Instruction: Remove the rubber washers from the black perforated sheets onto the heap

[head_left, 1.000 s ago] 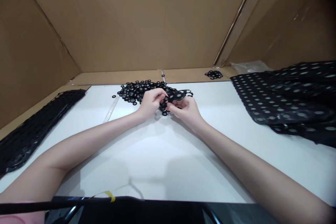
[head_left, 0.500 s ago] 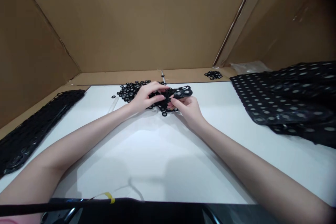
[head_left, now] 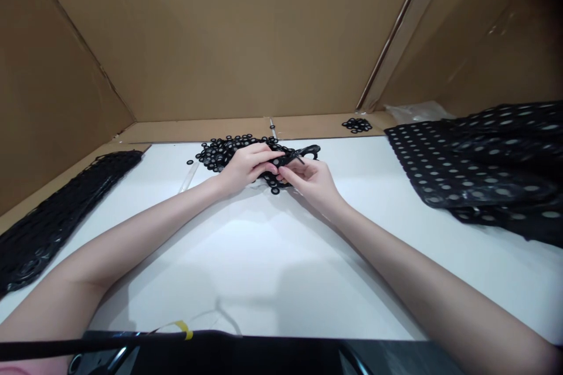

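A black perforated strip (head_left: 311,150) with round holes lies between my two hands over a pile of small black rings (head_left: 213,153). My left hand (head_left: 246,165) reaches in from the left, its fingers and thumb closed on the strip's left end. Opposite it, my right hand (head_left: 311,183) pinches the strip from below, with thumb and fingertips close to my left fingertips. The strip's right end curls up above my right hand. One loose ring (head_left: 275,191) sits on the white table just below the hands. My fingers hide part of the strip and pile.
Black sheets with rows of round holes (head_left: 466,173) are heaped at the right. A black bundle in clear wrap (head_left: 65,211) lies along the left edge. A smaller ring cluster (head_left: 357,125) rests at the back. Cardboard walls (head_left: 220,41) enclose the white table (head_left: 246,269).
My left hand has come down and right, closing its fingers on the strip. The strip has turned, its holes now facing less toward me. My right hand has shifted slightly left.
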A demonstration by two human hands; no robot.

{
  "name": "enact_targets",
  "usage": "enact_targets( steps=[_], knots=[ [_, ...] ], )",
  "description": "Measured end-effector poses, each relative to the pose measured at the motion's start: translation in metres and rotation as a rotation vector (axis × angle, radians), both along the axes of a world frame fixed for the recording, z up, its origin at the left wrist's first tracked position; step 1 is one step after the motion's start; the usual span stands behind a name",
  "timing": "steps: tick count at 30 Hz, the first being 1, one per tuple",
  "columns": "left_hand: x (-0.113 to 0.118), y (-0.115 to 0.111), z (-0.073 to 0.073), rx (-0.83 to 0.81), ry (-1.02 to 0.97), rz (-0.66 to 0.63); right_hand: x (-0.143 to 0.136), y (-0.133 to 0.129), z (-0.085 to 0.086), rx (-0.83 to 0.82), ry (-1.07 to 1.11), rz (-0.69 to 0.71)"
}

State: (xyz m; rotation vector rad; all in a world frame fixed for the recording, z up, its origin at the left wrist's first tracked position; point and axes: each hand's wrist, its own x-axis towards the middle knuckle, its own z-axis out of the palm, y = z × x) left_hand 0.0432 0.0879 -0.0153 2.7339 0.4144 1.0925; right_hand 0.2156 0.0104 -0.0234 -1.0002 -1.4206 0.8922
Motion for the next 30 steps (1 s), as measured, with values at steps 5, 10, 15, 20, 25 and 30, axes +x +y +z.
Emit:
enact_targets(
  steps=[5, 10, 15, 20, 25, 30],
  knots=[
    [0.002, 0.001, 0.0, 0.104, -0.012, 0.033, 0.0, -0.002, 0.0, 0.004, -0.067, -0.063],
    [0.004, -0.005, -0.001, 0.107, 0.021, 0.025, 0.0, -0.003, -0.002, 0.031, -0.16, -0.078],
    [0.003, -0.011, -0.001, -0.015, 0.055, 0.018, -0.001, -0.003, -0.004, 0.058, -0.194, -0.065],
    [0.006, -0.018, -0.005, 0.053, 0.081, 0.049, -0.004, -0.003, -0.008, 0.075, -0.187, -0.127],
    [0.012, -0.018, -0.004, -0.193, -0.048, 0.047, -0.005, -0.003, -0.008, 0.063, -0.154, -0.115],
    [0.003, 0.014, 0.002, -0.531, -0.459, 0.242, -0.007, -0.004, -0.008, 0.03, -0.149, -0.083]
  ],
)
